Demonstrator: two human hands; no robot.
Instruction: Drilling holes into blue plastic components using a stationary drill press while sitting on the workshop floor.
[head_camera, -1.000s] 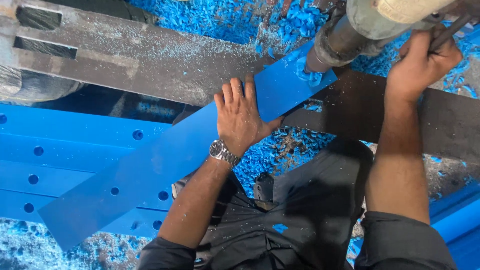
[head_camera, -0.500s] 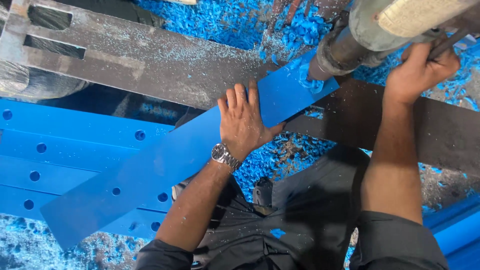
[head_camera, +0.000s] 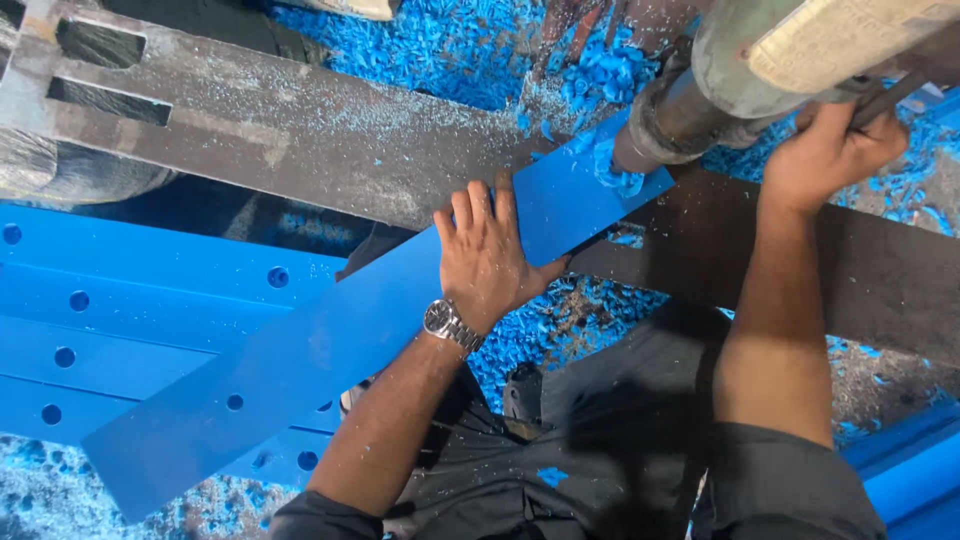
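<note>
Evidently drilling is in hand: the left hand (head_camera: 487, 255) lies flat, fingers spread, pinning the blue strip (head_camera: 330, 350) across the grey machine table (head_camera: 300, 150), while the right hand (head_camera: 825, 150) grips the feed lever (head_camera: 885, 95) beside the drill spindle (head_camera: 665, 125), which bites the strip's far end; steady pressure seems needed next

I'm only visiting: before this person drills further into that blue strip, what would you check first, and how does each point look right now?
1. Left hand flat on the blue strip, holding it down: ok.
2. Left fingers apart from the drill head: ok, though close.
3. Right hand gripping the lever: ok.
4. Drill tip on the strip's end: ok, shavings curl there.
5. Strip clamped: cannot tell.
6. Wristwatch clear of moving parts: ok.
</note>
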